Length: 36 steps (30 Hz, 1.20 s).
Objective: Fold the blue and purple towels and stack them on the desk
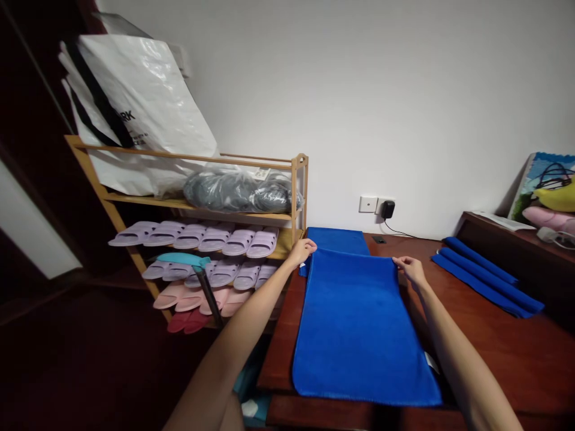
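Note:
A blue towel [359, 329] is spread out in front of me over the wooden table, its near edge close to the table's front. My left hand [303, 252] pinches its far left corner. At the far right corner, my right hand [409, 268] has its fingers closed on the same towel. The far edge between the hands looks slightly lifted. Behind it lies another blue towel [336, 238], folded flat near the wall and partly covered. A white tag shows at the right side of the spread towel.
Several rolled or folded blue towels [487, 278] lie on the table [507, 353] at right. On the left stands a wooden rack [299, 185] with slippers [238, 239], a plastic-wrapped bundle [242, 190] and a large white bag [153, 96]. A black plug [387, 209] sits in the wall socket.

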Each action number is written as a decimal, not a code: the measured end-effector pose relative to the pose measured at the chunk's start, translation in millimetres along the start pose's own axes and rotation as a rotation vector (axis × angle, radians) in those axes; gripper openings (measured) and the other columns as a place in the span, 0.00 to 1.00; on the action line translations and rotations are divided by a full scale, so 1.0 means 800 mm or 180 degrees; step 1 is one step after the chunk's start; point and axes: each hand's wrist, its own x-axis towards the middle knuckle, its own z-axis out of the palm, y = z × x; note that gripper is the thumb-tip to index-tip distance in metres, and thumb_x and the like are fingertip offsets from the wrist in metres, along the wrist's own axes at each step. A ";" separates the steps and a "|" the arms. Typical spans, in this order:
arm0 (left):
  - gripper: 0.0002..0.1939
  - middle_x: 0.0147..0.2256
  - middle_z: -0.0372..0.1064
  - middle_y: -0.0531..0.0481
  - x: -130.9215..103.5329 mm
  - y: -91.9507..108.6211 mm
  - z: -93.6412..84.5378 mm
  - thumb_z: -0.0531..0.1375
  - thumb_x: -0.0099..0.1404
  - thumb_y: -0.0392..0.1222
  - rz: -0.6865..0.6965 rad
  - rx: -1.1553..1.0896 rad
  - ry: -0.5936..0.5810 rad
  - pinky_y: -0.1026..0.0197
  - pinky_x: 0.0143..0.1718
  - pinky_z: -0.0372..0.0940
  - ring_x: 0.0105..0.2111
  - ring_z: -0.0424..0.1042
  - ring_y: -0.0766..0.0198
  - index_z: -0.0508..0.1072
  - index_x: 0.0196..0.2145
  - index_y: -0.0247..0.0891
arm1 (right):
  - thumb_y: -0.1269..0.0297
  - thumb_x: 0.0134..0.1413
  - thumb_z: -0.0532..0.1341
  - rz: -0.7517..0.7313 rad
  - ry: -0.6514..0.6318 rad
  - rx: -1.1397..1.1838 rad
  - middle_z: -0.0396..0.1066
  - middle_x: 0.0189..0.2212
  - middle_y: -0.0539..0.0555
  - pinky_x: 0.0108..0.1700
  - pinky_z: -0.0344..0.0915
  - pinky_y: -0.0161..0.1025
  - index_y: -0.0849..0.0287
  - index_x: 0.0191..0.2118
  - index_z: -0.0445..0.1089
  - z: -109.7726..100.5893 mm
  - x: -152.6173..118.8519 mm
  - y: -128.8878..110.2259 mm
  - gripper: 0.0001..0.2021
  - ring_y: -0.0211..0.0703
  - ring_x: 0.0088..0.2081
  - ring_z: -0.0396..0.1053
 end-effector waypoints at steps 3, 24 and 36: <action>0.05 0.17 0.64 0.56 0.004 -0.009 0.003 0.61 0.53 0.39 0.0028 0.0219 0.0007 0.66 0.26 0.60 0.21 0.67 0.66 0.71 0.26 0.35 | 0.55 0.57 0.58 -0.0011 0.0003 -0.0224 0.69 0.34 0.50 0.36 0.68 0.37 0.64 0.39 0.68 0.004 0.008 0.007 0.15 0.35 0.34 0.68; 0.33 0.65 0.43 0.46 -0.062 -0.006 0.093 0.40 0.68 0.62 0.0466 0.2820 -0.1130 0.41 0.61 0.37 0.65 0.40 0.50 0.54 0.64 0.43 | 0.36 0.57 0.40 -0.1125 -0.1184 -0.2175 0.43 0.66 0.51 0.64 0.39 0.50 0.49 0.64 0.51 0.089 -0.032 -0.006 0.35 0.43 0.66 0.39; 0.26 0.65 0.41 0.41 -0.068 0.011 0.090 0.42 0.71 0.46 0.0540 0.2939 -0.0783 0.38 0.61 0.26 0.65 0.36 0.49 0.55 0.63 0.36 | 0.40 0.59 0.36 -0.1196 -0.0864 -0.2562 0.39 0.66 0.60 0.63 0.33 0.57 0.57 0.66 0.47 0.065 -0.045 -0.022 0.36 0.49 0.67 0.34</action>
